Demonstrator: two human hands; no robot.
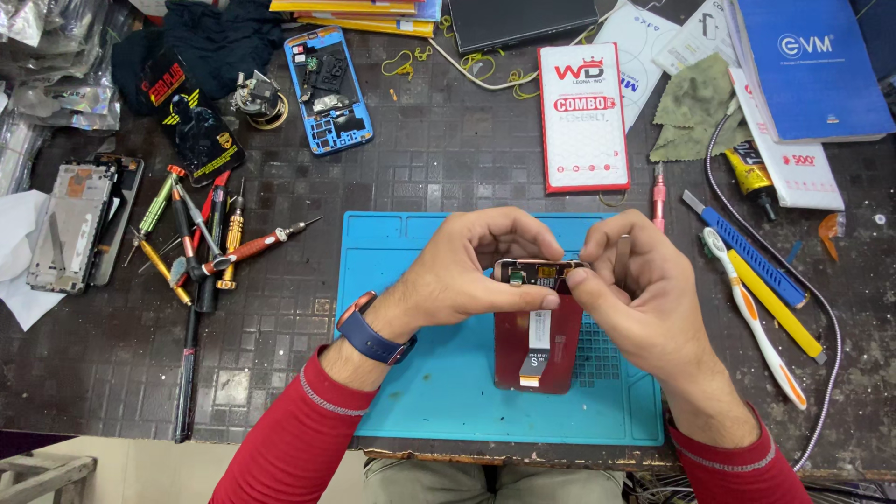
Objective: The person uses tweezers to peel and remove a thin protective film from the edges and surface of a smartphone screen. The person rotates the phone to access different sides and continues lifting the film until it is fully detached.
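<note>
phone's (pixel 539 347) top edge hidden behind fingers (pixel 523 297)

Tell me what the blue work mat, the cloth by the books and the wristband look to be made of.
Blue work mat: probably silicone or soft rubber, matte, with moulded compartments and a gridded patch. Cloth: a thin woven or microfibre fabric, dull green, creased and limp. Wristband on the left hand: seemingly smooth rubber or silicone, dark blue with a slight sheen; the pictures cannot settle which.

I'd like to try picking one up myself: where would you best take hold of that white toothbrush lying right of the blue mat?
Probably the white toothbrush's long middle handle, coming from straight above. It lies flat on the table, slanting, with the yellow-handled knife close alongside, so pinch across its narrow width.
</note>
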